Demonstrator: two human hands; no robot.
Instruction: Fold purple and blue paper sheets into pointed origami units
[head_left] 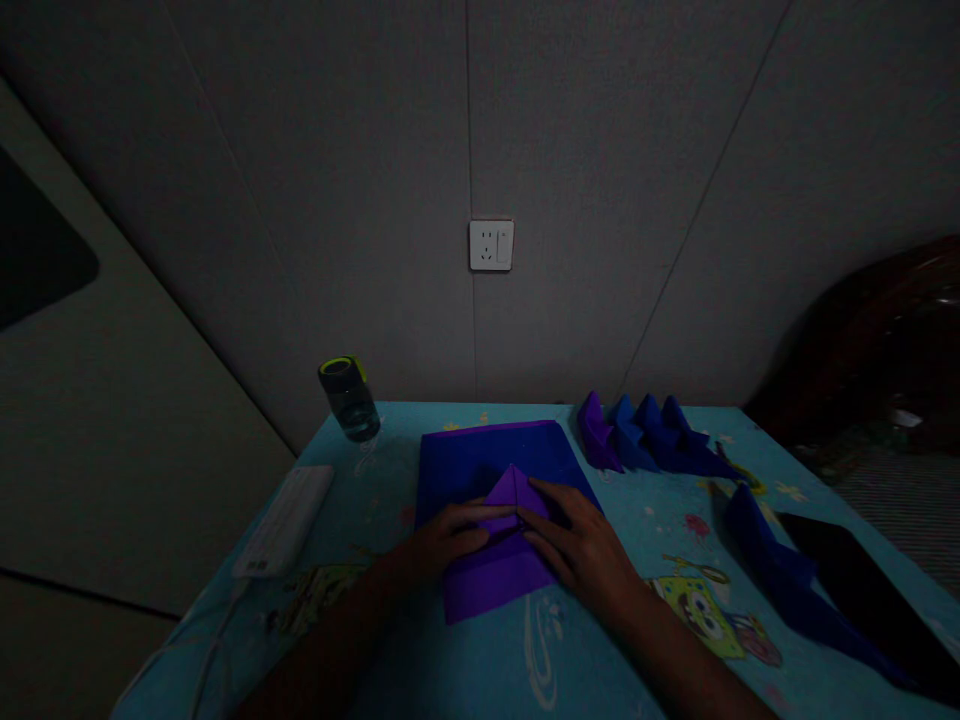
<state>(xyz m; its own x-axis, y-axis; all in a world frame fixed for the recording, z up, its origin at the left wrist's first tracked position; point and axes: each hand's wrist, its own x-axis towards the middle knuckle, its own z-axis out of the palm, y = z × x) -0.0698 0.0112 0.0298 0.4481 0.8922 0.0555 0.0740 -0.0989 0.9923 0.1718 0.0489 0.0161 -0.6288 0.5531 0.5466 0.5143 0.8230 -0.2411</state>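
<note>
A purple sheet of paper (499,580) lies in front of me, its upper part folded to a point with a centre crease. Beneath it is a stack of blue paper (480,455) with a purple edge at the back. My left hand (446,537) rests on the left side of the fold, fingers stretched toward the crease. On the right side, my right hand (577,540) lies over the fold with its fingers spread and fingertips near the centre. Both hands press on the paper from above; neither is wrapped around it.
Folded paper boats, one purple (598,435) and several blue (634,437), stand at the back right. A larger blue boat (780,575) lies by a dark flat object (862,590). A bottle (351,400) and a white power strip (285,520) with a cable are left.
</note>
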